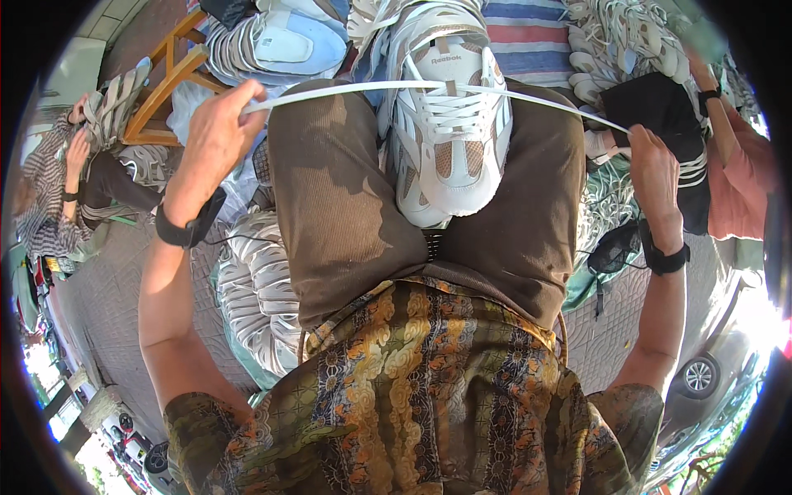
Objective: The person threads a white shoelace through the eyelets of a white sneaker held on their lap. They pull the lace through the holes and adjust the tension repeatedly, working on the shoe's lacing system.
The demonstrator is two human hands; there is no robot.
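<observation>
Between my knees rests a white and tan sneaker, toe toward me, its lower part criss-crossed with white laces. A flat white shoelace runs out of it to both sides and is stretched nearly taut. My left hand pinches one end, out beyond my left knee. On the other side my right hand grips the opposite end with curled fingers, past my right knee. Under the laced sneaker, more shoes of the same kind are partly hidden. Both wrists wear black bands.
Bundles of white shoes lie by my left leg, and more shoes are stacked at the far right. A wooden stool frame stands at the far left. One person sits at left; another person is at right.
</observation>
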